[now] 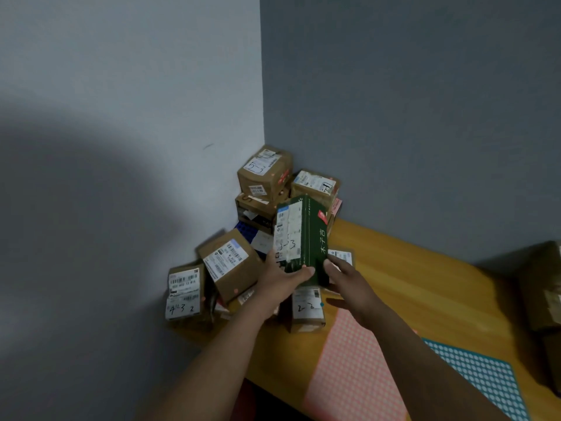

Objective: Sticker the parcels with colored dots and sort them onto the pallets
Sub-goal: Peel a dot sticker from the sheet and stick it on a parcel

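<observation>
Parcels are heaped in the wall corner at the far end of the table (409,268), and the green parcel (306,235) is held just above the heap. The left hand (280,279) has its fingers (299,273) clamped on the near end. The right hand (344,276) grips the right side.

The job looks partly done. A blue dot shows on the parcel marked "2-3" (306,308), and what may be a red dot on the tilted brown parcel (230,265). No dot shows on the green one. The red dot sheet (358,360) and blue dot sheet (479,369) lie on the table nearby.

Handwriting reads "5-3" on the top parcel (264,171), roughly "4-3 2" on the leftmost parcel (185,294), and "3-3" on the green parcel's label. Its printed characters are too small to read with confidence.
</observation>
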